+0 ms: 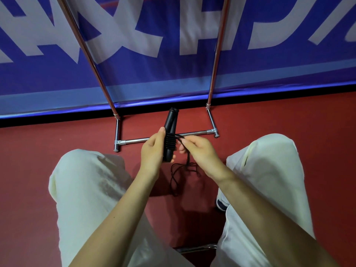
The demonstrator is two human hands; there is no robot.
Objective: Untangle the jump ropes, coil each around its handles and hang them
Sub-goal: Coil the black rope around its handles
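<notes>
My left hand (152, 151) grips two black jump rope handles (170, 122) held together, pointing away from me. Several turns of black rope (170, 142) are wound tightly round the middle of the handles. My right hand (198, 151) pinches the loose rope just to the right of the coil. From there the free rope (179, 174) hangs down in slack loops onto the red floor between my knees.
A chrome rack stands just ahead, with its base bar (194, 133) on the floor and two uprights (92, 56) rising in front of a blue banner (173, 70). My knees in cream trousers (82, 189) flank the hands. A shoe (221, 204) shows at the right.
</notes>
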